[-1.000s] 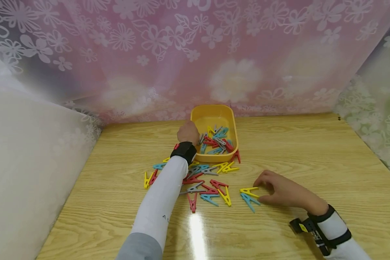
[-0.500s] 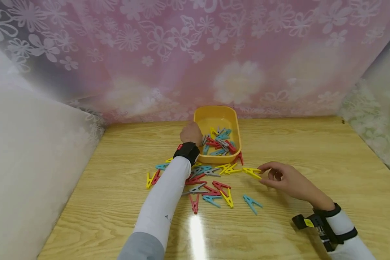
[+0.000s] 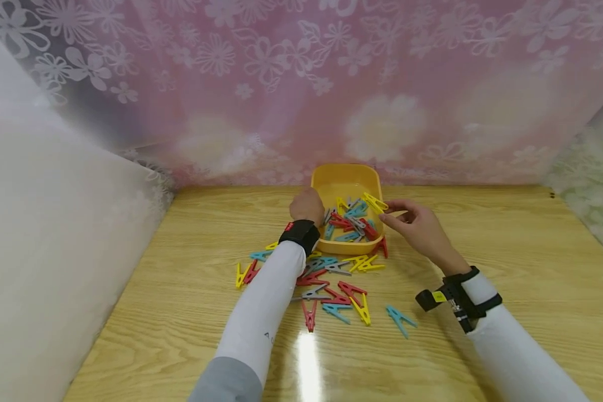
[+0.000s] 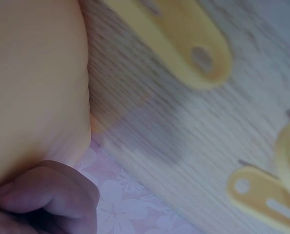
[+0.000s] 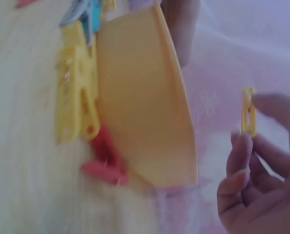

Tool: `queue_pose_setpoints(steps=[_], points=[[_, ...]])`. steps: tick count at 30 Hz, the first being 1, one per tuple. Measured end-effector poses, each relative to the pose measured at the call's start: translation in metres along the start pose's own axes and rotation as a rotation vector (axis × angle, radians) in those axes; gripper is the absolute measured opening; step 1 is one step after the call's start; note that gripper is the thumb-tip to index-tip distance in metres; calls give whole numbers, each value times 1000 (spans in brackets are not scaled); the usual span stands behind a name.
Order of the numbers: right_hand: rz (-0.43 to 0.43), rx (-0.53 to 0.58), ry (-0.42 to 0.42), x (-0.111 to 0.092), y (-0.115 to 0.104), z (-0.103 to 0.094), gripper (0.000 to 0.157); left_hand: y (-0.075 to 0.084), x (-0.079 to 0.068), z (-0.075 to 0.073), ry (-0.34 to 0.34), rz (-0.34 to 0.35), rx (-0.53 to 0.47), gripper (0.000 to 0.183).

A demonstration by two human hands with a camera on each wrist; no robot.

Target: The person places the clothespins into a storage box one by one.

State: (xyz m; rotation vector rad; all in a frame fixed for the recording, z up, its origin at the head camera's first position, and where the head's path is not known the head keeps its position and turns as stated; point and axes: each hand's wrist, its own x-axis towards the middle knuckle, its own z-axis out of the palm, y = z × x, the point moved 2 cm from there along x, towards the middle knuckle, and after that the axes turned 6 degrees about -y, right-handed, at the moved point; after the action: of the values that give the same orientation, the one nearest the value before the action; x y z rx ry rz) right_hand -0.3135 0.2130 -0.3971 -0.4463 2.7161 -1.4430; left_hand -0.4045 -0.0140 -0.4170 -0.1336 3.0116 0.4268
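From where I stand, bright light spreads evenly over the wooden tabletop (image 3: 146, 340), with one white streak of glare (image 3: 309, 365) on its near part. A soft shadow lies beneath the right forearm (image 3: 522, 340), and the white cloth (image 3: 55, 223) at the left looks washed out. The head view is fairly crisp. The left wrist view is duller, its uppermost yellow clothespin (image 4: 184, 53) out of focus. In the right wrist view, haze pales the pink curtain (image 5: 247, 44) and the red clothespin (image 5: 108, 161) blurs.
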Motion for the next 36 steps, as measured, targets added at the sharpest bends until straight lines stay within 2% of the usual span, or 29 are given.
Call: queue_pose_setpoints(steps=[6,12,21,26,30,36], points=[[-44,49,64,21,-13,10,54,0,1,1,7,-5,15,29],[-59,4,40,11,-10,5,45,7,2,3,18,1,30,27],[-14,-98,-47,-24,15,-6,44,1,4,0,15,-9,36,31],[20,-152,-99,-52,26,-11,45,-1,5,0,20,-7,23,28],[61,-178,-123,-75,31,-15,48,1,5,2,22,5,18,27],[95,-204,-189,-100,33,-15,44,1,4,-2,15,6,20,27]])
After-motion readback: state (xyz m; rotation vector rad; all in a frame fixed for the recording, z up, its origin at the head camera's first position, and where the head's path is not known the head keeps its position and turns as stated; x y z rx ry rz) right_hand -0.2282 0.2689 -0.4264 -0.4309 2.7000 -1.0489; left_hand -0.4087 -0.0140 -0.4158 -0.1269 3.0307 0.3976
